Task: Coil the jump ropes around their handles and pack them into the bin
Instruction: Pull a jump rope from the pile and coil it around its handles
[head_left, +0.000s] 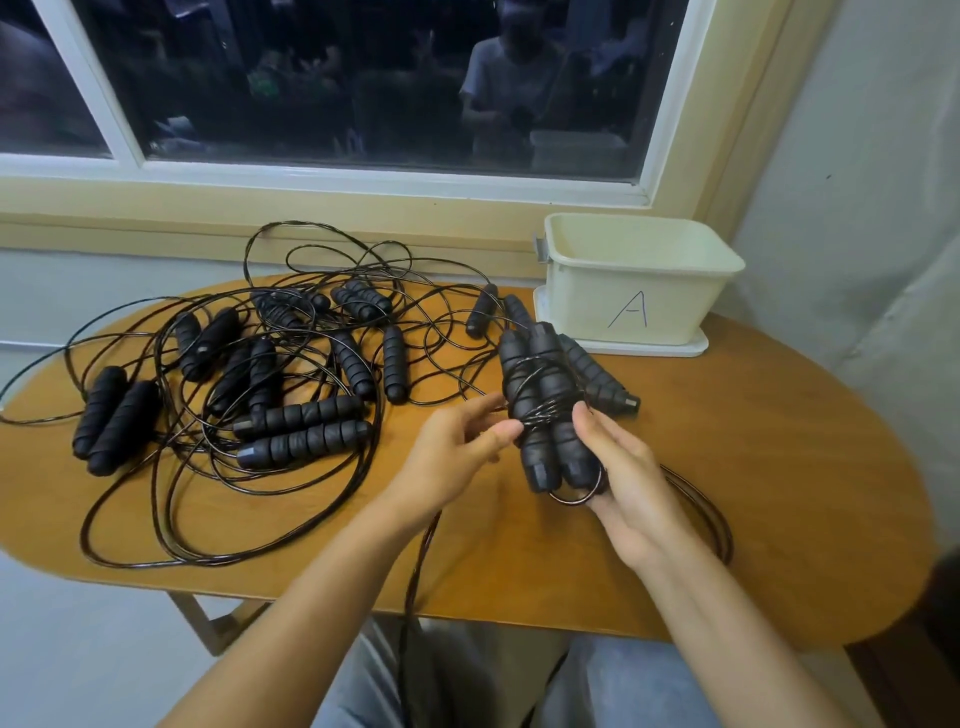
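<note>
My right hand (626, 483) grips the lower end of a pair of black foam jump-rope handles (540, 387), held upright above the table with thin black rope wound round their middle. My left hand (457, 449) pinches the rope against the handles at the wound part. The loose end of that rope (701, 506) trails over the table's front edge. Several more black handles lie in a tangle of ropes (249, 374) on the left half of the table. The cream bin (636, 280), marked "A", stands at the back right on its lid; nothing shows inside it.
The oval wooden table (769, 467) stands under a window sill; a grey wall is at the right. Another pair of handles (597, 379) lies just behind the held ones, near the bin. My lap shows below the front edge.
</note>
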